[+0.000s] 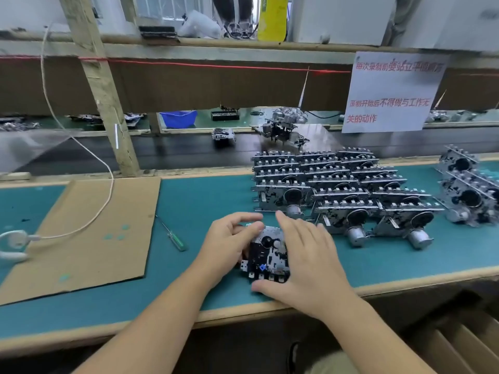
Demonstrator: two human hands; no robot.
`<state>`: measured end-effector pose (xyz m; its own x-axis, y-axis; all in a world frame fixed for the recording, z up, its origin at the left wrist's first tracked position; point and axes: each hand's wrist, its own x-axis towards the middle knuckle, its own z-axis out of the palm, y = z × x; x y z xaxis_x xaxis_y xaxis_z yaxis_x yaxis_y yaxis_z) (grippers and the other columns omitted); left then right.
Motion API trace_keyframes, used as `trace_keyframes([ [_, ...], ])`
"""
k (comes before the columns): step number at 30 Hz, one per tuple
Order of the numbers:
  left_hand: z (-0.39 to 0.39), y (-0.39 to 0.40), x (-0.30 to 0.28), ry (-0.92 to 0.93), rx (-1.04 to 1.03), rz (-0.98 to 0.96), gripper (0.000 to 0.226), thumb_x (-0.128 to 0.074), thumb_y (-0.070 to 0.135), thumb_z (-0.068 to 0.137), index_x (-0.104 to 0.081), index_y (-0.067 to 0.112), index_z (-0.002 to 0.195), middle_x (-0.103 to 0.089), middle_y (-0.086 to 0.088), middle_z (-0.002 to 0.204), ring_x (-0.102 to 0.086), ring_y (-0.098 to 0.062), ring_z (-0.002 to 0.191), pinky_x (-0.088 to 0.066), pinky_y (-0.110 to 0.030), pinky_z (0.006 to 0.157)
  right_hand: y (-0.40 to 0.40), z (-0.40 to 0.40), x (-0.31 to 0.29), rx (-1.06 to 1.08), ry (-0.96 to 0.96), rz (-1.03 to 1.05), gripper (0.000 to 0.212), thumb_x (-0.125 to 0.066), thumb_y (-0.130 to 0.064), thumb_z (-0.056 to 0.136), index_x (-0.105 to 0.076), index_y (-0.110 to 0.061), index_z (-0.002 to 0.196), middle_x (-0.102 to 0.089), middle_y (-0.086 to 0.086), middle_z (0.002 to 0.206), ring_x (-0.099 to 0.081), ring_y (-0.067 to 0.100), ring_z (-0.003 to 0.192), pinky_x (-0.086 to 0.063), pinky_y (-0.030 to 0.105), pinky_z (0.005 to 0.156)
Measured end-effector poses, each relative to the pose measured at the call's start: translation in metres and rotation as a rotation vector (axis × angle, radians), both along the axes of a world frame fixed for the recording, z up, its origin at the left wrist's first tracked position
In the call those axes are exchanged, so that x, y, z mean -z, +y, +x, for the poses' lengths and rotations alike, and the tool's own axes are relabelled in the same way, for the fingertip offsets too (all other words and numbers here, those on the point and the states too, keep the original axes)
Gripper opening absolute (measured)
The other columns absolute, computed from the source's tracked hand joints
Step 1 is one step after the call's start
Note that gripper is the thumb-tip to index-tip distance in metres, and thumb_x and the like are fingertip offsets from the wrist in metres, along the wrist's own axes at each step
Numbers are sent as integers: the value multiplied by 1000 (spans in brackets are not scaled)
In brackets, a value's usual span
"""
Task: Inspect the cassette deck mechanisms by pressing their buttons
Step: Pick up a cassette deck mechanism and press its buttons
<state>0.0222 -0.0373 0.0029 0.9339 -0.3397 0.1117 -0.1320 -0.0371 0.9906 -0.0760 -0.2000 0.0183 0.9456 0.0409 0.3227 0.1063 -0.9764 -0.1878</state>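
Note:
One cassette deck mechanism (pixel 267 255) lies flat on the green bench mat near the front edge, its row of white buttons toward me. My left hand (pixel 226 247) grips its left side, fingers curled over the far corner. My right hand (pixel 307 260) lies over its right side with fingers stretched out and the thumb at the button row. Behind them, several more mechanisms (pixel 337 184) stand stacked in rows, silver motors at the front.
A cardboard sheet (pixel 89 233) covers the mat at left, with a green-handled screwdriver (pixel 174 237) beside it and a white cord (pixel 81 157) hanging across. More mechanisms (pixel 469 190) are piled at far right. A conveyor belt (pixel 189 152) and a paper sign (pixel 391 93) lie beyond.

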Motion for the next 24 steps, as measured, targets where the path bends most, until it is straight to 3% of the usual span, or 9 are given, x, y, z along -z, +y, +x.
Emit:
trace_keyframes([
  [2, -1, 1, 2, -17, -12, -19, 9, -73, 23, 96, -79, 29, 93, -66, 3, 63, -51, -11, 46, -42, -23, 42, 11, 4, 1, -13, -40, 14, 124, -53, -89, 60, -17, -23, 159, -41, -7, 145, -34, 19, 139, -17, 44, 122],
  [6, -4, 1, 4, -5, -77, -30, 12, -72, 23, 96, -79, 27, 86, -69, 2, 63, -53, -8, 47, -45, -21, 45, 18, 9, 4, -36, -50, 14, 125, -52, -90, 58, -19, -23, 159, -46, -6, 137, -40, 18, 134, -10, 45, 124],
  [9, -3, -2, 4, 0, -101, -34, 12, -73, 26, 96, -78, 23, 86, -75, -11, 75, -62, -14, 65, -53, -31, 65, 17, 12, 4, -36, -48, 8, 126, -52, -91, 55, -23, -22, 157, -49, -7, 134, -42, 18, 132, -6, 46, 125],
  [12, -3, -2, 6, -27, -82, -40, 9, -73, 25, 96, -78, 23, 89, -76, -11, 80, -66, -15, 73, -55, -40, 76, 17, 15, 2, -17, -21, 41, 123, -51, -92, 55, -28, -23, 155, -46, -13, 139, -39, 13, 135, 3, 45, 124],
  [17, -6, -3, 7, -98, -133, 18, 8, -71, 43, 86, -75, 37, 88, -77, 3, 76, -70, -12, 76, -57, -38, 78, 22, 18, -2, 58, 31, 38, 123, -47, -95, 54, -22, -27, 154, -41, -20, 146, -33, 3, 140, 22, 56, 116],
  [20, -5, -1, 8, -109, -141, 5, 6, -73, 32, 93, -77, 35, 88, -78, 7, 82, -72, -9, 80, -58, -29, 77, 23, 17, -4, 54, 17, 21, 126, -46, -96, 55, -15, -28, 156, -39, -19, 148, -32, 3, 142, 23, 55, 117],
  [22, -5, 2, 9, -107, -137, 0, 11, -73, 27, 95, -78, 35, 88, -78, 6, 83, -72, -7, 80, -56, -21, 74, 20, 13, -2, 4, -12, 77, 124, -53, -92, 55, -11, -33, 156, -29, -14, 156, -23, 7, 147, 18, 52, 120],
  [24, -3, 5, 11, -88, -174, -11, 12, -73, 28, 95, -77, 36, 88, -77, 2, 80, -69, -6, 77, -56, -22, 73, 15, 8, 5, -46, -59, 208, 116, -66, -79, 57, -15, -40, 153, -2, -9, 166, -5, 12, 153, 6, 48, 122],
])
